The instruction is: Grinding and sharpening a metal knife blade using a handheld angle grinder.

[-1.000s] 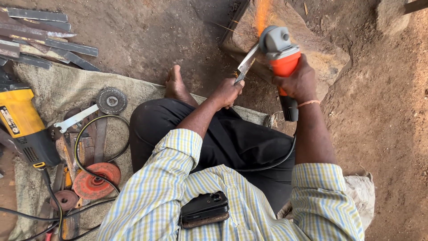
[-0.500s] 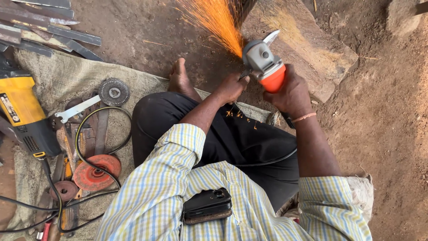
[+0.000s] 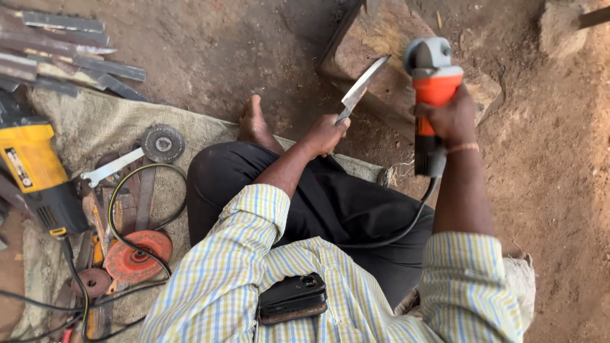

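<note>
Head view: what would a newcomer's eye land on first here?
The orange grinder, upright in the right hand at top centre, stands out first. Just left of it the left hand holds a bare metal blade angled up toward the grinder's head. On the cloth at far left lie a yellow power tool and a red disc.

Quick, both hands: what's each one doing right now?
Left hand: closed, holding the blade.
Right hand: closed around the grinder.
</note>
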